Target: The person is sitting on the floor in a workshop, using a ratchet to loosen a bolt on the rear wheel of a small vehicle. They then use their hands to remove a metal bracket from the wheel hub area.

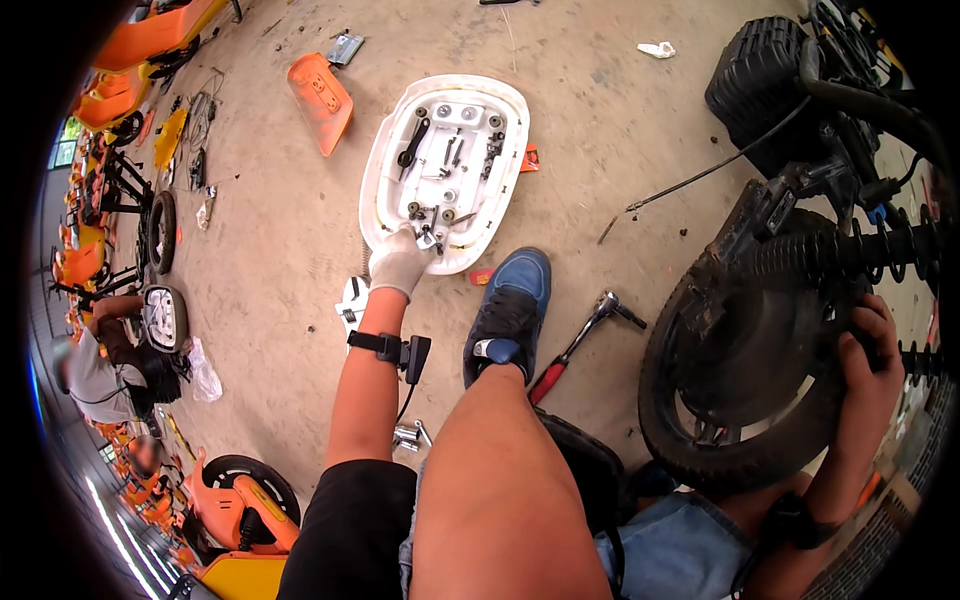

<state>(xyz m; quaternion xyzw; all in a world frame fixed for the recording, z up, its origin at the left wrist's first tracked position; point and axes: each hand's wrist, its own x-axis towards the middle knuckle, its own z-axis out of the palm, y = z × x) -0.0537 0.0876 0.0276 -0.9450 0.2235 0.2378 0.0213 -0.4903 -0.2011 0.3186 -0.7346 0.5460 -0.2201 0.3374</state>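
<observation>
In a white plastic tray (515, 185) lie bolts, bushings and other small metal and black parts. My left hand (398, 264), in a pale glove, reaches over the tray's near edge. Its fingers are bent together among small metal parts; what they hold is hidden. On the right stands a black-tyred wheel (672, 425) with a blurred, dark middle, beside a black coil-spring shock absorber (850, 250). My bare right hand (872, 345) curls around the wheel's far right side, partly in shadow.
A red-handled ratchet (575, 348) lies by my blue shoe (512, 300). Metal sockets (408, 436) sit near my left knee. An orange panel (322, 100) is left of the tray. A cable (690, 180) sticks out from the vehicle. Another person (100, 375) works at far left near orange vehicles.
</observation>
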